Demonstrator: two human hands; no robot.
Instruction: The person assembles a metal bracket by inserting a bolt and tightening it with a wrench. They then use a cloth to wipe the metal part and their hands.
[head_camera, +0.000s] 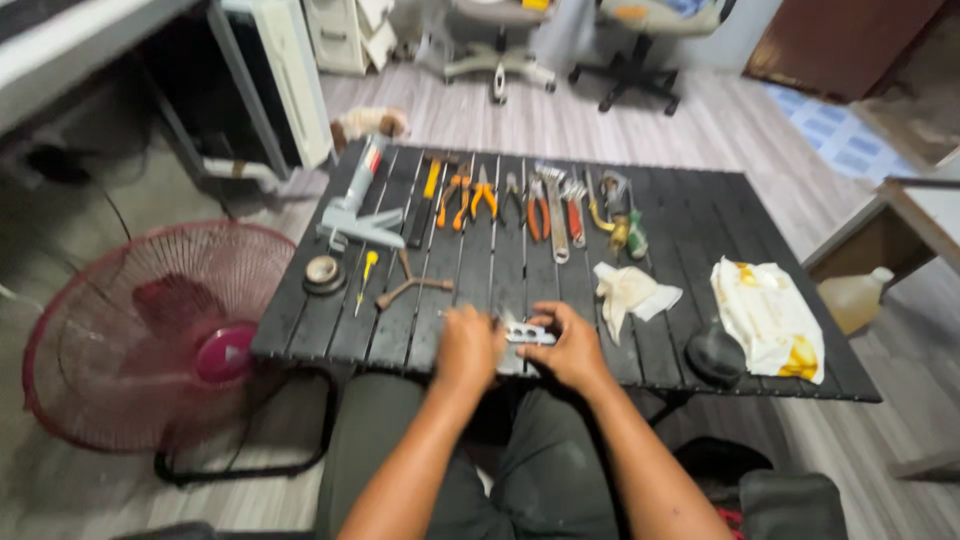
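A black slatted tabletop (700, 215) is seen from above, with a red floor fan (150, 330) lying just beside its left edge. On the right part of the tabletop a white cloth stained yellow (770, 315) is spread, and a smaller crumpled white rag (630, 293) is laid near the middle. A grey caulking gun (355, 205) is placed at the far left corner, its tube tilted away. Along the far edge a row of hand tools is set out side by side: orange-handled pliers (470, 197), red-handled pliers (538, 212) and an adjustable wrench (556, 228). Past the right edge a pale yellowish plastic jug (855, 298) is stood on the floor; no label can be made out on it. A yellow-handled screwdriver (366, 275) is laid near a round tape roll (324, 272). At the near edge a small metal part with holes (528, 334) is gripped between the left hand (468, 345) and the right hand (575, 345), both closed around its ends.
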